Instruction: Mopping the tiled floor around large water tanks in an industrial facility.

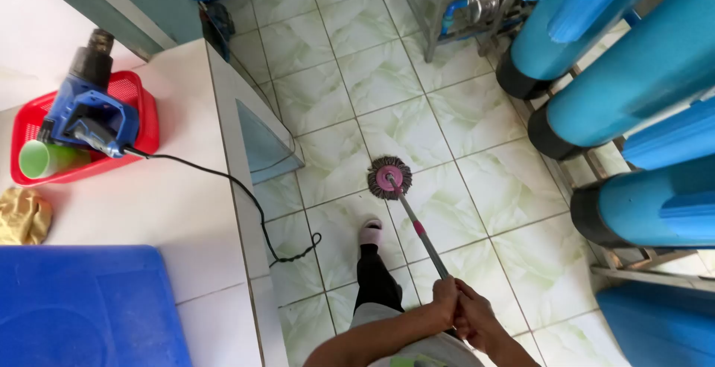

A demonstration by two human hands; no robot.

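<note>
I hold a mop with both hands near the bottom of the view. My left hand [445, 300] wraps the metal handle [421, 234], and my right hand [475, 315] grips it just behind. The round grey mop head [389, 178] with a pink hub rests flat on the pale green tiled floor [387, 77] ahead of me. One foot in a pink sandal [370, 231] stands just left of the handle.
A white counter [186, 188] runs along the left, bearing a red basket [145, 114] with a blue power tool [89, 114] and green cup [41, 158], a dangling black cord [261, 218], and a blue lid [82, 307]. Large blue tanks [633, 77] line the right side.
</note>
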